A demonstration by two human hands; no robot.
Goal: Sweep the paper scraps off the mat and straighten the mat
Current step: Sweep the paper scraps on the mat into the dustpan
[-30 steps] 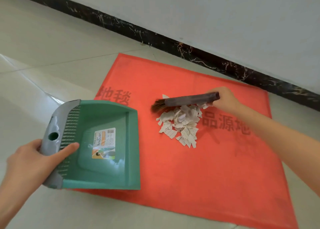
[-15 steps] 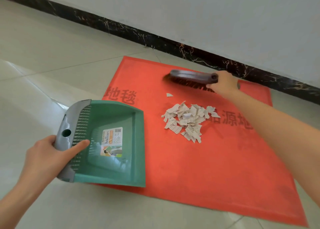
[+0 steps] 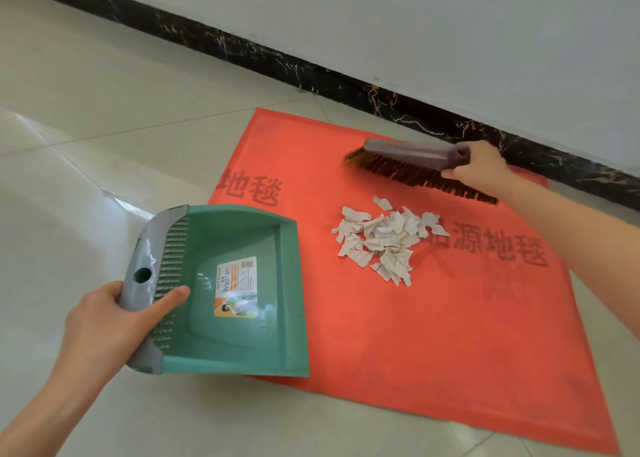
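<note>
Red mat [image 3: 433,335] askew; right hand [image 3: 481,169] fingers clasp brush [image 3: 415,165] lengthwise along wall; left hand [image 3: 107,321] grips dustpan [image 3: 239,294].

Red mat [image 3: 433,335] askew on tile, dark characters printed, white paper scraps [image 3: 384,243] heaped near its middle

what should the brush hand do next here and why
Probably draw the brush toward the body through the paper scraps, steering them left to the dustpan. The right hand holds the brush on the wall side of the pile, bristles on the red mat, and the left hand holds the pan open toward the pile, its front edge on the mat. No scraps lie in it yet.
</note>
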